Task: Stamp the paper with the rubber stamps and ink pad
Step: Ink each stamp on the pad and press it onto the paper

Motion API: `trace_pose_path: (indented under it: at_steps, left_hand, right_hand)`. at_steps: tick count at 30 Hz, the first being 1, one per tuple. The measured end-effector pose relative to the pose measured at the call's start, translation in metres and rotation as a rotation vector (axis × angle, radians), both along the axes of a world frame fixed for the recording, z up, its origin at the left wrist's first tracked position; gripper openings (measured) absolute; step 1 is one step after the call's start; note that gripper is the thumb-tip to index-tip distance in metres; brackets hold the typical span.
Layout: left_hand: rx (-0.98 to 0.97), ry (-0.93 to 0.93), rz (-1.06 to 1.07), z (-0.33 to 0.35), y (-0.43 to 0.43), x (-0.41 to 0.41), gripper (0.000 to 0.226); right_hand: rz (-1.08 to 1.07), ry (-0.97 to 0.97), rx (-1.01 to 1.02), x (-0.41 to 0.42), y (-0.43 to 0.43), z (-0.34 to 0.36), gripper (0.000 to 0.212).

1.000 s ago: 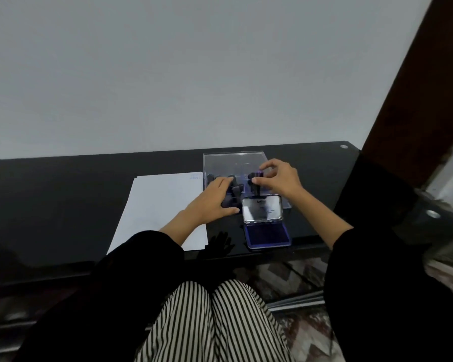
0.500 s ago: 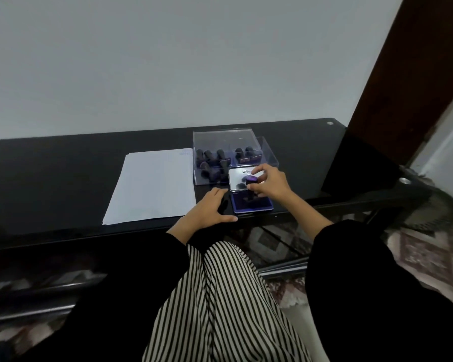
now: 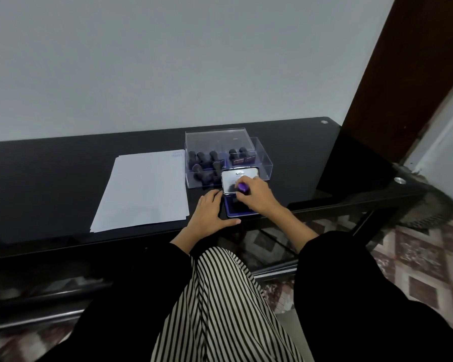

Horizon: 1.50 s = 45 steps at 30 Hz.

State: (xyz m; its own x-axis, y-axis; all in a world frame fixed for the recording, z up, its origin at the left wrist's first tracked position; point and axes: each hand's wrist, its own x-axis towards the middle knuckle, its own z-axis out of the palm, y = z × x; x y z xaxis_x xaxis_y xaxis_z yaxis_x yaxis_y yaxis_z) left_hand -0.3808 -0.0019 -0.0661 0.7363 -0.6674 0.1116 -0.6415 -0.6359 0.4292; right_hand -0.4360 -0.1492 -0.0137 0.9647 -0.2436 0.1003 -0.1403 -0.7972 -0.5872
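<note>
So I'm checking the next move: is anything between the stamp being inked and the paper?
Only the left hand, resting flat between the ink pad and paper. The stamp could lift over it.

- One ink pad point(image 3: 237, 205), its lid point(image 3: 238, 180) raised.
- One clear plastic box point(image 3: 262, 165) in two compartments.
- Rubber stamps in the box: about five in the left compartment point(image 3: 205, 163) and two in the right compartment point(image 3: 239, 155); the dark shapes overlap, so the left count is unsure.
- One further stamp point(image 3: 243, 187), purple-topped, in the right hand point(image 3: 258, 195).
- Two hands in view, counting the left hand point(image 3: 209, 214).
- Paper point(image 3: 144, 189): a small stack; edges of at least two sheets show, exact number unclear.
- One black table point(image 3: 50, 184).
</note>
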Motion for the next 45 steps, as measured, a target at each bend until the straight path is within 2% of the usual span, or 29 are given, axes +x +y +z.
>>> trace_pose_path:
  at_steps: [4, 8, 14, 27, 33, 40, 45]
  left_hand:
    - [0.012, -0.065, 0.003, -0.006, -0.002, 0.002, 0.091]
    - [0.022, -0.064, -0.008, -0.007, -0.002, 0.005, 0.093]
    - [0.026, -0.068, -0.010, -0.009, -0.001, 0.005, 0.090]
    - [0.041, -0.028, -0.028, -0.009, -0.003, 0.010, 0.090]
    - [0.059, -0.027, -0.032, -0.010, -0.004, 0.011, 0.090]
    - [0.053, -0.026, -0.037, -0.011, -0.003, 0.012, 0.090]
    - [0.080, -0.016, -0.031, -0.009, -0.004, 0.012, 0.102]
  right_hand:
    - [0.063, 0.039, -0.077, 0.003, 0.007, -0.005, 0.012]
    - [0.097, 0.023, -0.129, 0.008, 0.007, -0.003, 0.013]
    - [0.108, -0.043, -0.181, 0.011, 0.005, -0.010, 0.019]
    - [0.108, -0.196, -0.238, -0.002, 0.009, -0.032, 0.007]
    - [0.142, -0.099, -0.198, 0.007, 0.005, -0.020, 0.007]
    - [0.167, 0.026, -0.134, 0.019, -0.001, -0.009, 0.019]
    - [0.158, 0.045, -0.122, 0.021, -0.003, -0.008, 0.019]
